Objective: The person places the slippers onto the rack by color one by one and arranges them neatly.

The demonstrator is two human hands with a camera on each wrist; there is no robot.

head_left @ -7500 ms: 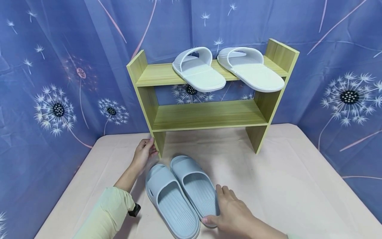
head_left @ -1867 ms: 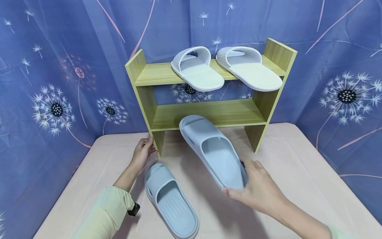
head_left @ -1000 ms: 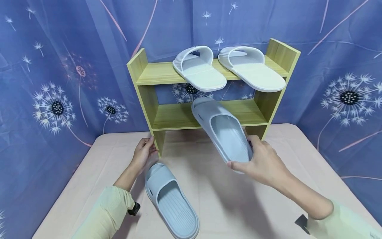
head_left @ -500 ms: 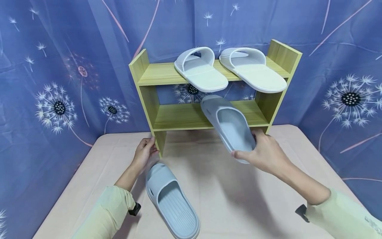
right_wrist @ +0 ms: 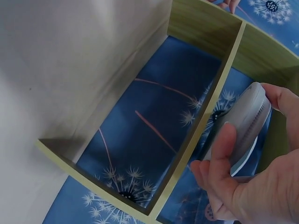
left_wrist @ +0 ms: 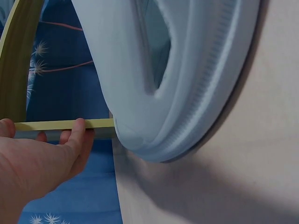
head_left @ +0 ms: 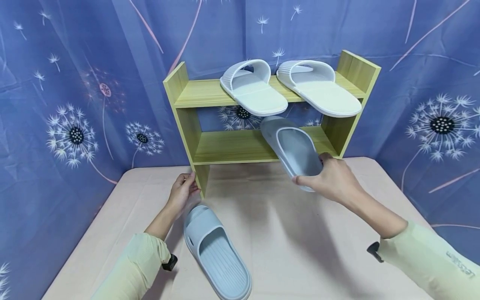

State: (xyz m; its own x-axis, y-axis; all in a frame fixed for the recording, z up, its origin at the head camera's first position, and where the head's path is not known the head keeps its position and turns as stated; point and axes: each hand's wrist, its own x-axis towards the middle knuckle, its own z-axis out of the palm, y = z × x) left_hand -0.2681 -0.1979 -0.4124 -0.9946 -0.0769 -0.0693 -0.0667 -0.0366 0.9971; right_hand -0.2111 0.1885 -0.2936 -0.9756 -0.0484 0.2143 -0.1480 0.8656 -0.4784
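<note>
My right hand (head_left: pixel 331 179) grips a grey-blue slipper (head_left: pixel 300 152) by its heel end, thumb along the near side and fingers round the other. Tilted with its heel lower, this slipper reaches toe first into the opening above the middle shelf of a wooden shoe rack (head_left: pixel 232 146). In the right wrist view the slipper (right_wrist: pixel 245 114) shows edge-on between thumb and fingers. My left hand (head_left: pixel 181 192) pinches the front edge of the rack's left side panel, low down. Below that hand the matching slipper (head_left: pixel 219 254) lies on the table, its toe toward the rack.
Two white slippers (head_left: pixel 258 98) sit side by side on the rack's top shelf, heels jutting past its front edge. A pale cloth-covered table (head_left: pixel 360 258) carries the rack. Blue dandelion-print curtain (head_left: pixel 82 50) hangs behind and at both sides.
My right hand has picked the right-hand grey-blue slipper off the table, raised it and moved it forward into the rack's middle opening. My left hand has stayed on the side panel.
</note>
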